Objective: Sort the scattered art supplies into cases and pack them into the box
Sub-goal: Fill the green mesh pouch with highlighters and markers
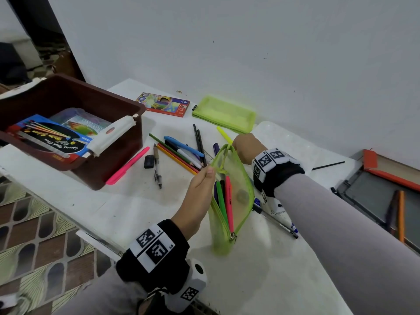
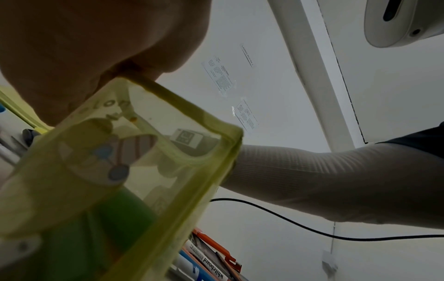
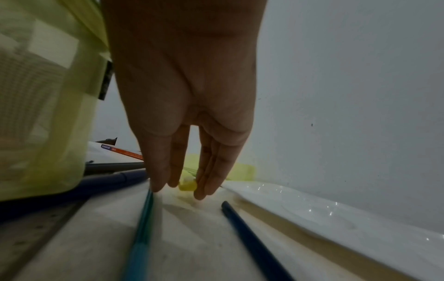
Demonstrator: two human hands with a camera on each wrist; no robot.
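Observation:
My left hand (image 1: 210, 171) pinches the rim of a green mesh pouch (image 1: 236, 194) and holds it upright with its zip undone. Green, pink and purple markers (image 1: 225, 201) stand inside. In the left wrist view the left hand (image 2: 96, 57) grips the pouch's edge (image 2: 182, 106). My right hand (image 1: 244, 145) reaches down behind the pouch to a yellow highlighter (image 1: 223, 134). In the right wrist view the right hand (image 3: 182, 190) has straight fingers (image 3: 206, 182) pointing down on either side of the highlighter's end (image 3: 187, 185). The brown box (image 1: 127, 103) stands at the left.
The box holds a brush pack (image 1: 52, 137) and books. Loose pens and pencils (image 1: 181, 153), a pink highlighter (image 1: 127, 165), an eraser (image 1: 148, 161) and a pen (image 1: 157, 164) lie mid-table. A second green pouch (image 1: 223, 114) and a coloured-pencil box (image 1: 162, 104) sit at the back.

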